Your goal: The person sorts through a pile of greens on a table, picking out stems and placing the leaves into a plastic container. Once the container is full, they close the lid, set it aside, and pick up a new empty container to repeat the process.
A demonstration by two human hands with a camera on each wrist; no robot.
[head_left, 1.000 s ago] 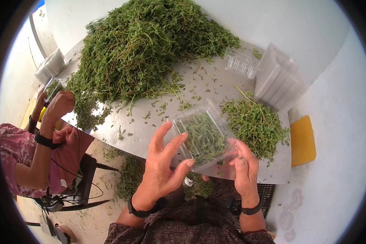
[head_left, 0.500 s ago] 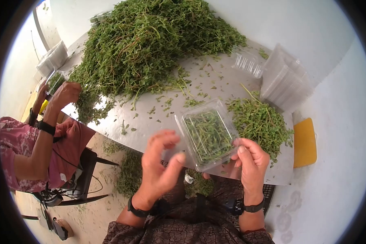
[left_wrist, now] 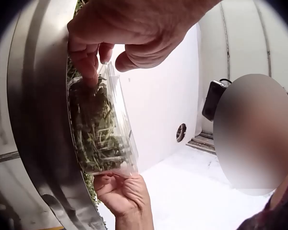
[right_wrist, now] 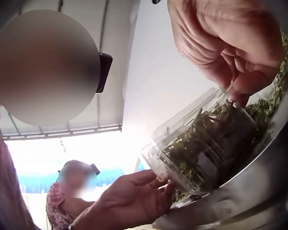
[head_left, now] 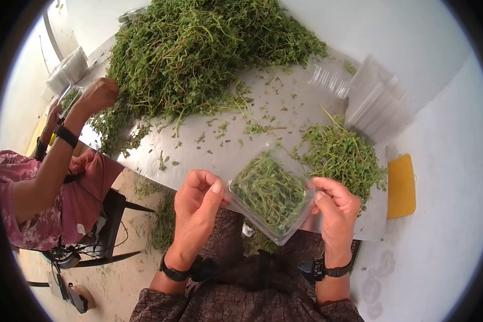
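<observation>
A grey metal surface (head_left: pixel 236 153) carries a large heap of green leafy herb sprigs (head_left: pixel 198 48) across its far half. A smaller pile of the same green sprigs (head_left: pixel 341 155) lies near the right edge. Loose leaves and stems (head_left: pixel 225 131) are scattered between them. A stack of clear plastic clamshell boxes (head_left: pixel 378 104) stands at the far right corner, with one empty clear box (head_left: pixel 330 78) just beside it.

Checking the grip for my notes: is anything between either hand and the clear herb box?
Nothing visible is. The left hand pinches one corner of the clear herb box and the right hand grips the opposite side, fingers directly on the plastic. The box is held at the near edge of the metal table, beside a small herb pile.
</observation>
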